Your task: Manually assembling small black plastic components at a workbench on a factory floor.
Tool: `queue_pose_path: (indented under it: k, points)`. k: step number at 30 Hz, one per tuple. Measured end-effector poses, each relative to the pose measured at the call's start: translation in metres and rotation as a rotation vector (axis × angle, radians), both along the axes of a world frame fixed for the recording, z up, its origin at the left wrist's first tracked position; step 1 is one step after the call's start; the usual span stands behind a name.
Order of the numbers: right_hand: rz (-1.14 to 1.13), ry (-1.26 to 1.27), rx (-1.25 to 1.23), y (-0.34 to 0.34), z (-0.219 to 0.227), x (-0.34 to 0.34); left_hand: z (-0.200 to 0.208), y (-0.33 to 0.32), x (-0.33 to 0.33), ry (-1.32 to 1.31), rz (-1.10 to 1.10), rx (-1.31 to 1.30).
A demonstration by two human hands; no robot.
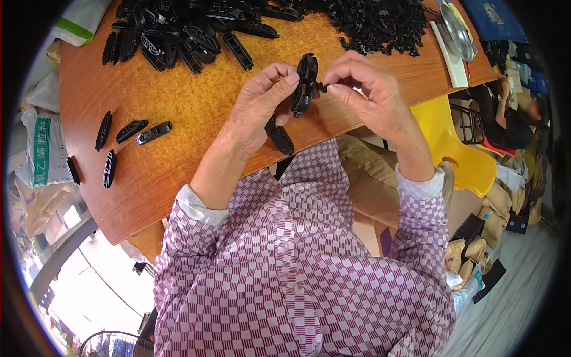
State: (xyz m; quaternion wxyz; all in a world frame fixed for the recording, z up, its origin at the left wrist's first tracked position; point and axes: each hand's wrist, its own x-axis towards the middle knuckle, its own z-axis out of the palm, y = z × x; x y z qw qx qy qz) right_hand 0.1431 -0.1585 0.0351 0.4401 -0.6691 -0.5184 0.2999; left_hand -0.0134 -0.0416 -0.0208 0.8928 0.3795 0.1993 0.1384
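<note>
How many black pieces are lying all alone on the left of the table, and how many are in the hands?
Lone long pieces on the table: 5
Held long pieces at the left hand: 2
Small black piece pinched by the right hand: 1
Total: 8
The far heaps are too tangled to count.

Hands at work: two, the left hand (262, 104) and the right hand (369, 95).

Long black oval plastic frames: two in the left hand, one upright frame (305, 83) between the fingers and a second frame (279, 136) under the palm.

Small black clip (322, 87): one, pinched in the right fingertips.

Loose black frames (132, 130) on the left part of the wooden table (196, 107): six, lying singly.

Heap of black frames (184, 33) at the far edge: one, too overlapped to count.

Heap of small black clips (375, 21): one, uncountable.

Yellow plastic stool (458, 157): one.

Printed sack (44, 149): one at the left.
</note>
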Motion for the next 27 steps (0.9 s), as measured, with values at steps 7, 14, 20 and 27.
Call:
queue_pose_path:
  k: [7,14,20,27]
  points:
    - [0.378,-0.497,0.053,0.008,0.019,0.007,-0.004,0.001,0.003,0.047,-0.069,0.168]
    - [0.412,-0.426,0.035,0.013,0.013,0.006,-0.003,-0.001,0.002,0.091,-0.094,0.2]
    - [-0.077,0.201,-0.007,0.007,-0.022,-0.002,0.001,-0.007,0.002,0.048,0.006,0.364]
    - [-0.086,0.598,-0.155,0.006,-0.035,-0.007,0.0,-0.014,0.002,0.119,-0.002,0.457]
